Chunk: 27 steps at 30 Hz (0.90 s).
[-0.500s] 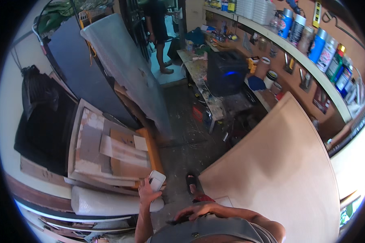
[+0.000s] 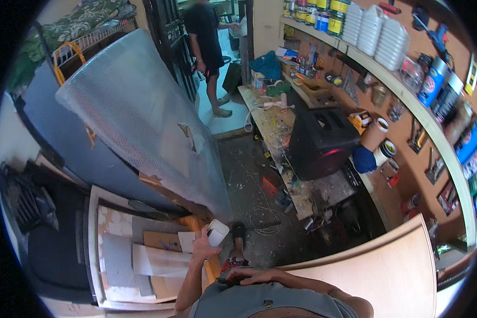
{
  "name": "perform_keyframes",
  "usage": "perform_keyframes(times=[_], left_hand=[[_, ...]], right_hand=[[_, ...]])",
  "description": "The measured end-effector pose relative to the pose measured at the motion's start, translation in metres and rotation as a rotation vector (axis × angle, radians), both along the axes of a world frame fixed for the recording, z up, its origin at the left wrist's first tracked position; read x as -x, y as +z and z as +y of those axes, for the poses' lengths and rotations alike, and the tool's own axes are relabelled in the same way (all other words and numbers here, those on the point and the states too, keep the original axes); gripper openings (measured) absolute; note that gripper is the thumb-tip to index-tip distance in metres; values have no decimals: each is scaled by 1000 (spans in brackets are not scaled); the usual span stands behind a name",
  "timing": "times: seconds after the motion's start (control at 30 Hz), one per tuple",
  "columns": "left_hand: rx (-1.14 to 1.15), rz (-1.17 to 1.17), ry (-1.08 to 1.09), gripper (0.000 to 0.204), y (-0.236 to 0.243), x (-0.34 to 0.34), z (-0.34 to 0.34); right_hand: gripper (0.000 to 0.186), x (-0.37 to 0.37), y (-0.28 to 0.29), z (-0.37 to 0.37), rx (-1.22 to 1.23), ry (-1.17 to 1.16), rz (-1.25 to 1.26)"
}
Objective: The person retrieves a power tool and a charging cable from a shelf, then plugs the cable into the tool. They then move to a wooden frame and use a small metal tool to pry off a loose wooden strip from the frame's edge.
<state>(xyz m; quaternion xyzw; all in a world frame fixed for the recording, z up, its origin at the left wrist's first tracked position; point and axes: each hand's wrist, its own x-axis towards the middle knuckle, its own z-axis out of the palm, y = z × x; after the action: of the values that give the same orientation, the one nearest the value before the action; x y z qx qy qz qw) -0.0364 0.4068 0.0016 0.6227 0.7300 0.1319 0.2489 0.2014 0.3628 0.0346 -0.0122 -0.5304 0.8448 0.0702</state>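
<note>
My left hand [image 2: 204, 247] is closed on a small white rectangular object [image 2: 219, 232] at the lower middle, in front of stacked boards [image 2: 116, 244]. My right hand [image 2: 246, 276] lies against the grey garment or bag [image 2: 275, 305] at my body, fingers stretched out and nothing visible held. To the right, just past that arm, stands a large pale curved wooden panel [image 2: 365, 259]. My sandalled foot [image 2: 238, 233] shows on the floor between them.
A bubble-wrapped panel [image 2: 116, 90] leans at left. A person [image 2: 204, 42] stands in the doorway. A cluttered workbench [image 2: 265, 116] with a black speaker [image 2: 323, 140] runs along the right, beneath a shelf [image 2: 392, 90] of cans and bottles. Cables [image 2: 262, 222] lie on the floor.
My view has moved forward, so bench, wrapped panel and doorway appear nearer and the pale panel sits lower. The white object stays in my left hand. The speaker's light changed from blue to red.
</note>
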Motion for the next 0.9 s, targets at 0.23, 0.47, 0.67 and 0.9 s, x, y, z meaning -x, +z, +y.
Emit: perform_keyframes(times=[0.23,0.47,0.67,0.9], left_hand=[[-63,-2,-160,100,-6,16,166],[-112,14,-249,102,14,20,283],[-125,9,-307,101,8,-2,335],[-153,35,-314,100,20,-44,368]], right_hand=[[67,25,35,149,-46,-121,-21],[83,35,89,230,-48,-179,8],[84,19,98,272,-217,-208,140],[90,-19,122,294,-218,-250,240]])
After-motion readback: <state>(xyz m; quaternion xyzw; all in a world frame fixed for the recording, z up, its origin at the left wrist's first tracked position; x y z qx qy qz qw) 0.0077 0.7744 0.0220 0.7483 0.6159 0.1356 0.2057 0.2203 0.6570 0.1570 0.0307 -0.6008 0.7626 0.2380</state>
